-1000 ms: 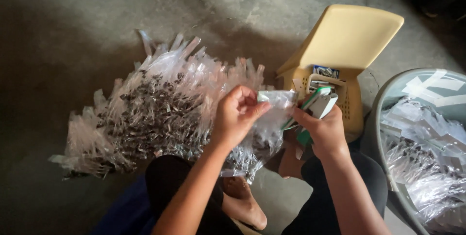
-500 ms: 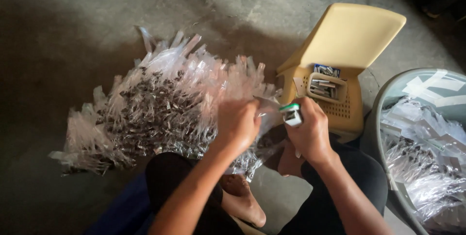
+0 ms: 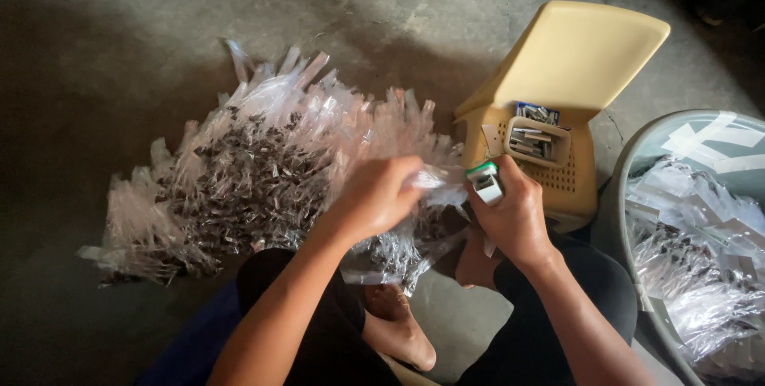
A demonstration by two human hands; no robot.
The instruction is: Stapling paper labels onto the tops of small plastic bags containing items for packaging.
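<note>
Over my lap, my left hand pinches the little clear bag by its top, fingers tight on it. My right hand squeezes the green stapler shut around it. I should keep the top flat and straight.

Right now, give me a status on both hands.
Left hand pinches clear bag. Right hand grips green-white stapler at bag's top. Nothing between them.
</note>
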